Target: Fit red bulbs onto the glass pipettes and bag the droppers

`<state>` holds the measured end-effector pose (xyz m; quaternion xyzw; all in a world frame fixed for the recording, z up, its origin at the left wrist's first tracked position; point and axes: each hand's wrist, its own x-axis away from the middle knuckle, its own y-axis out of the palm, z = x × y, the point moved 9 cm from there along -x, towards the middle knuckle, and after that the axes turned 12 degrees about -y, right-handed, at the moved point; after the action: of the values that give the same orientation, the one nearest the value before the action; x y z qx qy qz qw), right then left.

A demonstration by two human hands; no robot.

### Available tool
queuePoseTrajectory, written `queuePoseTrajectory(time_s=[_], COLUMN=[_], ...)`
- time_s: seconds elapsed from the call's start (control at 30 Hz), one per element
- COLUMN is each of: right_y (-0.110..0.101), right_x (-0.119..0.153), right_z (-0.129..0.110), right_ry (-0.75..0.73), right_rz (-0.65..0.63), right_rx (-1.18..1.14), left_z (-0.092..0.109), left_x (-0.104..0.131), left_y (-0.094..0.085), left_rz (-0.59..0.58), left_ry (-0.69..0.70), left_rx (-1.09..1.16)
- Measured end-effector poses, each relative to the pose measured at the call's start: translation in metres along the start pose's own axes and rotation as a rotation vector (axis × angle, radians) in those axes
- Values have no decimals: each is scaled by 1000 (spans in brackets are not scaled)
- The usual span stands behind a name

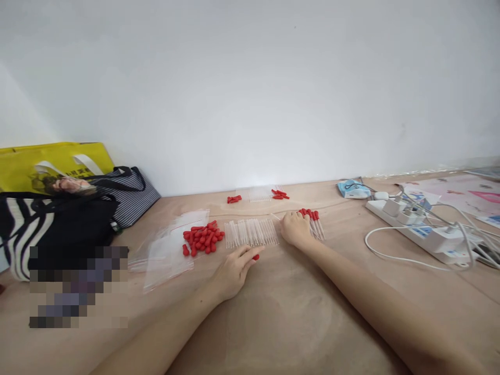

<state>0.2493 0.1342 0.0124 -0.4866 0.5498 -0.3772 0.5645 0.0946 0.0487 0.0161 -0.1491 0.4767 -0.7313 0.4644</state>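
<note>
My left hand (234, 271) is closed around a small red rubber bulb (255, 257), its end showing past the fingertips. My right hand (296, 228) is closed, with a slim clear tube (275, 216) sticking out at its left side. Between and just beyond the hands lies a row of slim clear tubes (250, 232), side by side. A pile of red rubber bulbs (203, 237) rests to the left of the row. Beside my right hand are several tubes fitted with red bulbs (315, 216), partly hidden by the hand.
Clear zip bags (167, 258) lie left of the pile. By the wall are small groups of red pieces (280, 194). At right are a power strip (422, 229) with cables and a blue mask (353, 189). Several bags (70, 224) stand at left.
</note>
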Motion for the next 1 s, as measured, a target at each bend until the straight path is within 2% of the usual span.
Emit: queuePoseTrajectory(time_s=[0.1, 0.23, 0.33, 0.4, 0.57, 1.0], right_y=[-9, -14, -14, -12, -10, -14], right_x=[9, 37, 61, 72, 78, 78], right_z=[-7, -23, -31, -35, -41, -43], right_ry=[-124, -445, -623, -685, -685, -657], right_rz=[123, 258, 287, 260, 194, 194], right_rx=[-91, -348, -452, -451, -416, -445], left_z=[1, 1, 0, 2, 4, 2], left_x=[1, 1, 0, -1, 0, -5], left_y=[-3, -9, -9, -8, -10, -7], left_rz=[44, 101, 74, 57, 84, 85], left_ry=[34, -1, -48, -45, -34, -39], left_rx=[-2, 27, 22, 4, 1, -10])
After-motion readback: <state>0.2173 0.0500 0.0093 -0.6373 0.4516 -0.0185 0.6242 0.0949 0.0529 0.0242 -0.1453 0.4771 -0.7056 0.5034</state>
